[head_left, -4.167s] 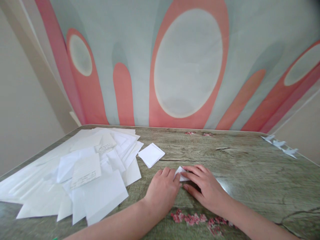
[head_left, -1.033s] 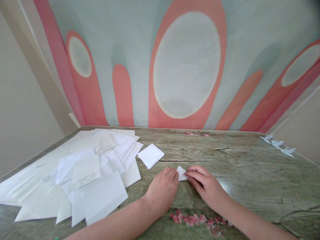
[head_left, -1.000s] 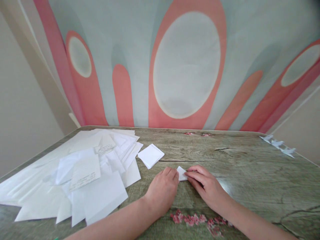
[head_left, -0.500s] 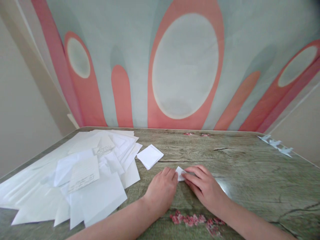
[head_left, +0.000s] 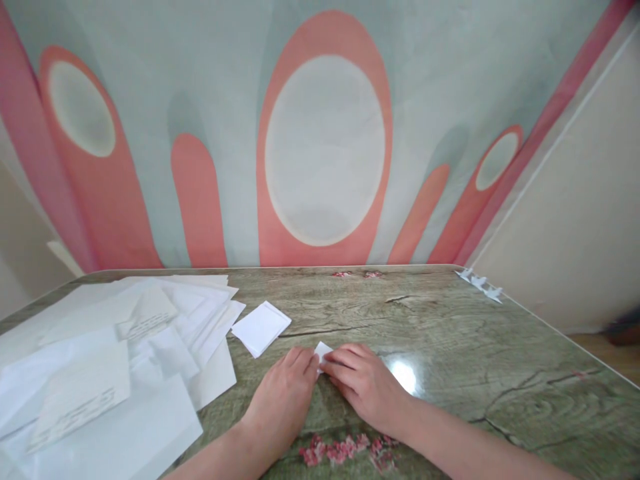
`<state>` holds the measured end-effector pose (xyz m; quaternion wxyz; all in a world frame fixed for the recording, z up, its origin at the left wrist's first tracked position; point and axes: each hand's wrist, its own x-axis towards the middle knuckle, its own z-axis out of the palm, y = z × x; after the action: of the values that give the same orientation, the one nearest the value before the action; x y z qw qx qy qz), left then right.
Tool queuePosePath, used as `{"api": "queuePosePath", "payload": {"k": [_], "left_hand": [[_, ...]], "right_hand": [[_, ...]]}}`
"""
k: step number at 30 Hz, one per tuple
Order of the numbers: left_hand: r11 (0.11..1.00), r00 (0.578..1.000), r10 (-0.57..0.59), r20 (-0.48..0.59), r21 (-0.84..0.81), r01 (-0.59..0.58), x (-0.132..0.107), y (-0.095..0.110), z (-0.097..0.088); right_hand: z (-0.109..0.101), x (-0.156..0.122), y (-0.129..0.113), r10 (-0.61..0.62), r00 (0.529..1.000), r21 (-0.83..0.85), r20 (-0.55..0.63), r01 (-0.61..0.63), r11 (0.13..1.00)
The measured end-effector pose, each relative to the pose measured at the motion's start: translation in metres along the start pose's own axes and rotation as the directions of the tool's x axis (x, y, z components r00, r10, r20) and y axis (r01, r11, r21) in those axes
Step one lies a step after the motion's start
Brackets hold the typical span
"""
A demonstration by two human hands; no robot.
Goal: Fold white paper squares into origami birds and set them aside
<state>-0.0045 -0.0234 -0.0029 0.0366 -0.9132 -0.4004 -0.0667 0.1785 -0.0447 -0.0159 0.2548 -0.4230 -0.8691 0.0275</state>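
Note:
A small folded piece of white paper (head_left: 323, 349) lies between my two hands near the front middle of the table. My left hand (head_left: 286, 393) has its fingers curled together at the paper's left edge, hiding part of it. From the right, the fingertips of my right hand (head_left: 366, 385) press on the paper, its thumb tucked low. Only the top corner and middle of the paper show. Just beyond my left hand sits a small stack of square white paper (head_left: 261, 328).
A spread pile of white sheets (head_left: 165, 407), some with writing, covers the table's left side. Several folded paper birds (head_left: 479, 283) stand at the far right edge. Pink blossoms are printed on the wood-patterned table (head_left: 430, 333). A patterned wall (head_left: 235, 100) rises behind.
The camera view has turned to the right, so everything sits further left in the picture. Both hands stay on the folded paper, with little visible change in their grip.

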Motion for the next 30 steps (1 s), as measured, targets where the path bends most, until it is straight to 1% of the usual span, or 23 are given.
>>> {"api": "queuePosePath", "payload": {"k": [6, 11, 16, 22, 30], "left_hand": [[1.000, 1.000, 0.003, -0.021, 0.004, -0.003, 0.0001, 0.0021, -0.0016], [1.000, 1.000, 0.006, 0.009, 0.003, -0.006, 0.0004, 0.0034, -0.0035], [1.000, 1.000, 0.002, -0.007, -0.010, -0.002, 0.0000, 0.0047, -0.0028], [1.000, 1.000, 0.016, 0.022, -0.012, -0.015, -0.0014, 0.0063, -0.0068], [1.000, 1.000, 0.026, 0.009, 0.009, -0.026, -0.0024, 0.0050, -0.0068]], "right_hand": [[-0.0008, 0.0005, -0.0001, 0.008, 1.000, 0.000, 0.015, -0.008, 1.000], [-0.0007, 0.0000, 0.0002, 0.003, 1.000, -0.012, 0.000, -0.003, 1.000], [0.0003, -0.0008, 0.0012, -0.008, 1.000, 0.021, -0.018, 0.008, 1.000], [0.0006, -0.0007, 0.0018, -0.017, 1.000, 0.032, -0.011, 0.017, 0.999], [0.0024, -0.0027, 0.0032, -0.013, 1.000, 0.016, 0.023, 0.012, 1.000]]}}
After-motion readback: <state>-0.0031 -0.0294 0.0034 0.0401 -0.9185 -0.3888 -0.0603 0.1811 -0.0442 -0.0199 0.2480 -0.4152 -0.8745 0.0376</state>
